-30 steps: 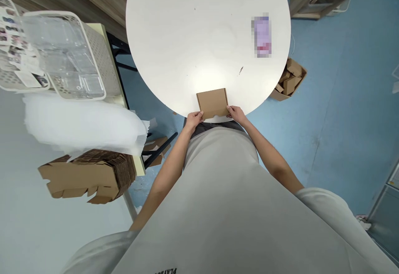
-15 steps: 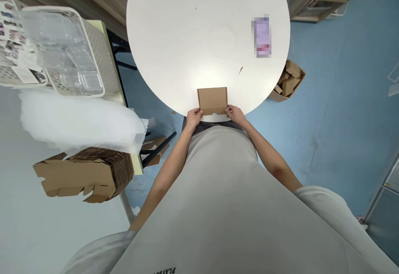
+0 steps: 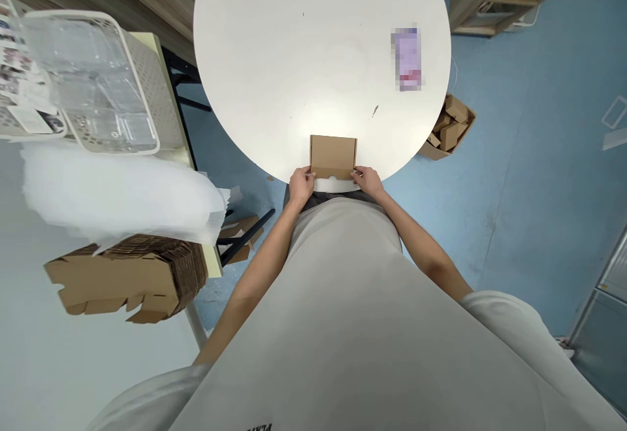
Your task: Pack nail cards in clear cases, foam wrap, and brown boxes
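A small brown rectangular cardboard box (image 3: 334, 151) is held at the near edge of the round white counter (image 3: 264, 65), its front corners pinched by the fingers of the left hand (image 3: 301, 184) and right hand (image 3: 368, 181). Folding appears mostly done — final closure cannot be confirmed.

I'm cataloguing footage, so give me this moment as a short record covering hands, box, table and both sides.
Left hand: holding the near left corner of the box
Right hand: holding its near right corner
Box: brown cardboard, near the table's front edge
Table: white, curved rim; a pixelated item lies at right
Left side: basket of clear containers, white sheeting, stacked cardboard
Right side: carton of cardboard pieces
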